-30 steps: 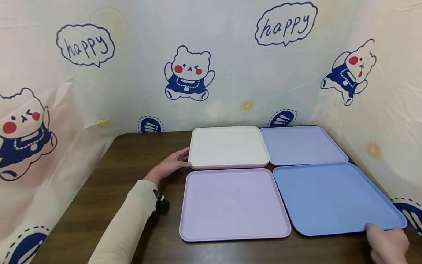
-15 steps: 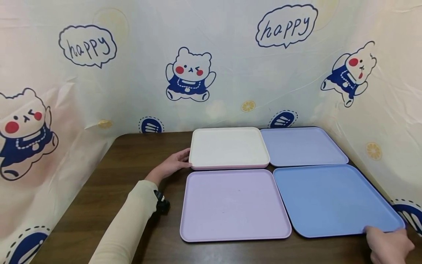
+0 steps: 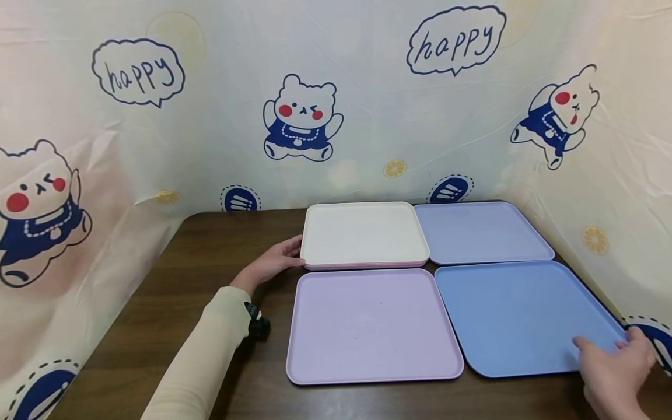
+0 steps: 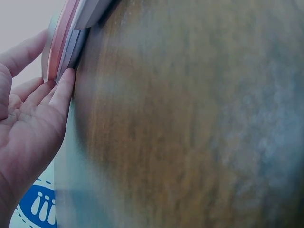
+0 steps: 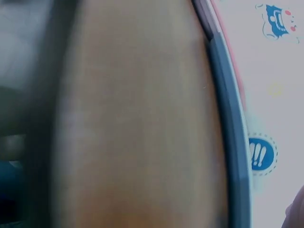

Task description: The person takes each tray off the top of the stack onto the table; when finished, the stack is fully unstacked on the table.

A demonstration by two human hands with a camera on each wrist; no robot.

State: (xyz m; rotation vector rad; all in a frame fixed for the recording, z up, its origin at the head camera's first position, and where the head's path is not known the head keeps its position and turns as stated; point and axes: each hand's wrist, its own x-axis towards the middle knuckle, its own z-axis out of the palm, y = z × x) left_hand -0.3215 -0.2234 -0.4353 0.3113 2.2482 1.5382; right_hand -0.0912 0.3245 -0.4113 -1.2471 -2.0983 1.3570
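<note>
Zero grips that I can see. Blue, round-cornered, plastic-looking tray (image 3: 525, 315) lies ahead-left of the right hand (image 3: 615, 370), the nearer one, fingers apart; long axis looks left-right. Left hand (image 3: 269, 265), fingers straight, touches the white-topped, pink-edged tray stack (image 3: 366, 233) to its right.

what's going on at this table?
A person's left hand touches the left edge of a white-topped tray stack. Their right hand is open at the near right corner of the blue tray; I can't tell if it's touching. A lilac tray lies in front of the stack, a periwinkle tray beyond the blue one.
</note>
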